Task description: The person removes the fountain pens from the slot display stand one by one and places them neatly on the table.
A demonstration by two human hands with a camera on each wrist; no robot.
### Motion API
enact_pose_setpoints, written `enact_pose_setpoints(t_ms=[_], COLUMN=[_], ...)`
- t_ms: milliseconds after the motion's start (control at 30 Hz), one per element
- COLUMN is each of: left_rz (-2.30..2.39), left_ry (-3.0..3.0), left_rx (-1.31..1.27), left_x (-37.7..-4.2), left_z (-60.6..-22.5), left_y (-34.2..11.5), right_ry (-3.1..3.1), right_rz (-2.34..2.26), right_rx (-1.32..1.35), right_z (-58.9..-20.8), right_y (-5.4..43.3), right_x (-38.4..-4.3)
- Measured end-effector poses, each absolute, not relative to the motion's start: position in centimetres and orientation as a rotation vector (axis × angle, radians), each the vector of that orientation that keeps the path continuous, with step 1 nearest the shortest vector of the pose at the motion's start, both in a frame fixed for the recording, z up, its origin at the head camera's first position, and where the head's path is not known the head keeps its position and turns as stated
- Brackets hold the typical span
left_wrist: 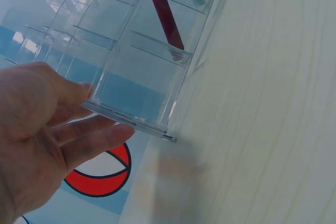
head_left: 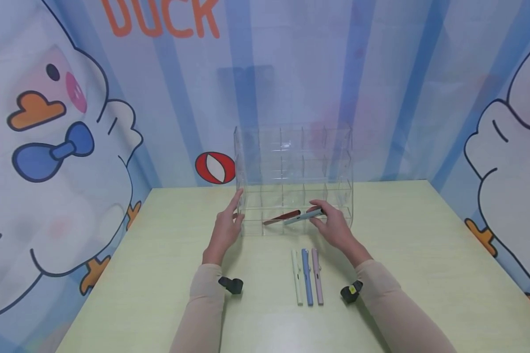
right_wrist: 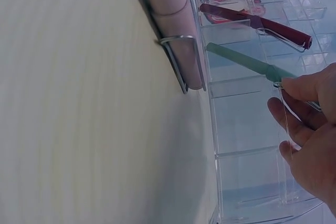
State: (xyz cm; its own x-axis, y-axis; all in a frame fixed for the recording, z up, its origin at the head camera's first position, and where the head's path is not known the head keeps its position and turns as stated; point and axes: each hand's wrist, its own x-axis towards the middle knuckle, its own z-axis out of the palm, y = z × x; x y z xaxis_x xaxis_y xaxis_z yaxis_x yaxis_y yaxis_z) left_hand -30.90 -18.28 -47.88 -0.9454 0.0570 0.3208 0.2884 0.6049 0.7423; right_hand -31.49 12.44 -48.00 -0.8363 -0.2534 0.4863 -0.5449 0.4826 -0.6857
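Observation:
A clear compartmented rack [head_left: 351, 196] stands at the back of the table. My left hand [head_left: 224, 229] holds its left side edge, thumb toward the front and fingers on the outer side in the left wrist view. With thumb and fingers, my right hand [head_left: 335, 228] pinches a grey-green pen [right_wrist: 239, 59] near its clip. That pen slants, its lower end in a bottom-row compartment. Left of it, a dark red pen [right_wrist: 283, 32] leans in another bottom-row compartment, untouched by either hand.
In front of the rack, a pale green pen [head_left: 297, 279], a blue pen [head_left: 307, 277] and a lilac pen [head_left: 317, 277] lie side by side on the light wooden table [head_left: 137, 274]. A printed duck curtain [head_left: 300, 73] hangs behind the rack.

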Motion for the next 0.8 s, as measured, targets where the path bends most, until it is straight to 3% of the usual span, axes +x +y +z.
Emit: enact_pose_setpoints(t_ms=[800], left_rz=[-1.251], left_ry=[-2.561], left_rx=[-0.299], left_x=[-30.93], left_z=[-47.95], left_y=[-18.35], right_ry=[-2.327], right_rz=[1.490], right_rx=[0.531], right_z=[-47.69], right_y=[13.11], right_x=[-30.99])
